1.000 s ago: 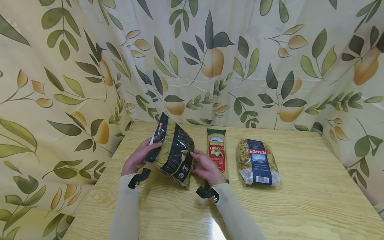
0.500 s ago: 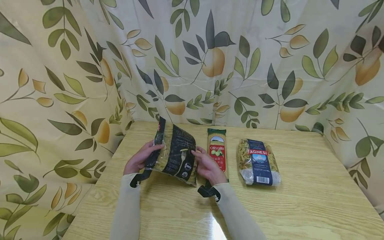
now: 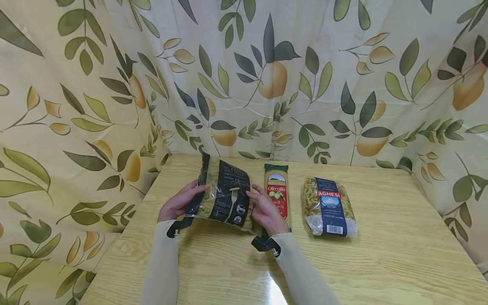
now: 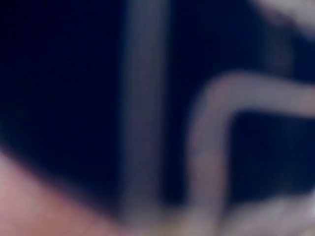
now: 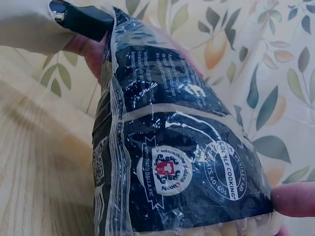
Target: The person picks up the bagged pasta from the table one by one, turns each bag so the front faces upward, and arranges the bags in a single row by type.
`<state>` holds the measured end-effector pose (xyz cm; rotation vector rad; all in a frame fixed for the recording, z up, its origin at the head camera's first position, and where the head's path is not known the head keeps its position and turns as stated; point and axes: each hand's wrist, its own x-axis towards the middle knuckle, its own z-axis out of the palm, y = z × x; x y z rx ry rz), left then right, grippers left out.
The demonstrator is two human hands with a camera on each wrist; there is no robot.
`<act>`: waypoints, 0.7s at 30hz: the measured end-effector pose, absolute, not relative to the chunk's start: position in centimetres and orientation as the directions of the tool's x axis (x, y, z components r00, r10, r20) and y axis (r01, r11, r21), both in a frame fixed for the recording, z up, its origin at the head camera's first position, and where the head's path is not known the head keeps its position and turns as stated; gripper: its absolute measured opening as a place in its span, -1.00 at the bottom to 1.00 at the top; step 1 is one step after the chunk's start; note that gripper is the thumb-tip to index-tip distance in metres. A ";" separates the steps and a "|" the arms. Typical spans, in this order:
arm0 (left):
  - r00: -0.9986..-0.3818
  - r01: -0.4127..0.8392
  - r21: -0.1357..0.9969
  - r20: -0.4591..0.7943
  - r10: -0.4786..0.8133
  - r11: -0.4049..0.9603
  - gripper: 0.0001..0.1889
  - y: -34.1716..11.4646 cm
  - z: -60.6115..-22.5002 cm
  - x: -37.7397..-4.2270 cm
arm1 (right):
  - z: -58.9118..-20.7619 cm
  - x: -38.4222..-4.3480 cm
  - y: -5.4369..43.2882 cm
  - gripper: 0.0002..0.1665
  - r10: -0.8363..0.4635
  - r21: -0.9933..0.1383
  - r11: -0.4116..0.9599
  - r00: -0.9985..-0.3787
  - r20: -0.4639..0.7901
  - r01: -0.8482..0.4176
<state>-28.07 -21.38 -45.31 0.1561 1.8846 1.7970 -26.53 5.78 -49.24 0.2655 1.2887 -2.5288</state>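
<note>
A black and clear bag of penne pasta (image 3: 225, 192), printed with a fork, is held tilted above the table, its front facing up toward the head camera. My left hand (image 3: 179, 201) grips its left side, thumb over the front. On the right edge my right hand (image 3: 265, 211) pinches the bag, thumb on the front and the other fingers mostly hidden behind. In the right wrist view the bag (image 5: 177, 147) fills the middle, with a fingertip (image 5: 295, 200) at its edge. The left wrist view is a dark blur close against the bag.
A red and green pack of spaghetti (image 3: 276, 190) lies just beyond the right hand, partly covered by it. Farther right lies an Agnesi bag of spiral pasta (image 3: 329, 206). The wooden table (image 3: 396, 237) ends at a leaf-and-fruit patterned curtain (image 3: 244, 76) behind and at the left.
The penne bag has turned and tipped back, so its printed front shows more squarely. Both hands keep their hold and have shifted slightly right. The other two packs have stayed in place.
</note>
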 end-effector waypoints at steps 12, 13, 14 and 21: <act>-0.844 -0.251 0.933 -0.341 0.413 0.257 0.01 -22.2 -45.5 -27.9 | -48.9 -26.8 6.5 -0.40 -0.141 -0.744 -0.587 -0.945 -0.294 0.319; -0.840 -0.248 0.931 -0.344 0.420 0.268 0.01 -22.3 -45.4 -27.9 | -48.9 -26.9 6.6 -0.37 -0.142 -0.746 -0.583 -0.945 -0.295 0.321; -0.833 -0.246 0.930 -0.346 0.431 0.271 0.02 -22.4 -45.4 -27.8 | -48.9 -26.9 6.6 -0.36 -0.142 -0.745 -0.583 -0.944 -0.298 0.323; -0.829 -0.274 0.929 -0.360 0.428 0.250 -0.01 -22.3 -45.5 -27.9 | -48.9 -27.1 6.7 -0.37 -0.145 -0.730 -0.595 -0.939 -0.313 0.336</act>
